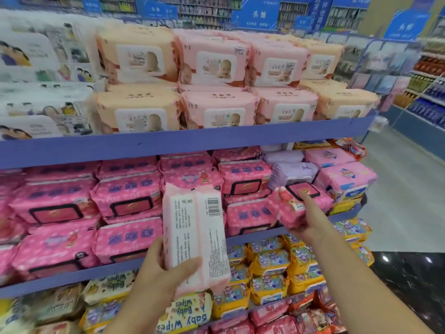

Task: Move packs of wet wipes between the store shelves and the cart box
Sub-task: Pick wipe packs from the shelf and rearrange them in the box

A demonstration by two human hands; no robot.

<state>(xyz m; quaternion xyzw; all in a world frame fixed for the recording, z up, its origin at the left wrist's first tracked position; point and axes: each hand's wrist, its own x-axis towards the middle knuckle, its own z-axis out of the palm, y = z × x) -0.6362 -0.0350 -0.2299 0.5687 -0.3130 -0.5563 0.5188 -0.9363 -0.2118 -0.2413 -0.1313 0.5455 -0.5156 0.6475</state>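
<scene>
Pale pink wet wipes pack [195,232] stands upright in my left hand [163,268], barcode side toward me, in front of the middle shelf [72,277]. My thumb and fingers curl round its lower end. My right hand [310,222] grips a hot pink wipes pack [286,208] at that shelf's right end, thumb pressed on its black-framed lid [313,189], fingers wrapped underneath.
</scene>
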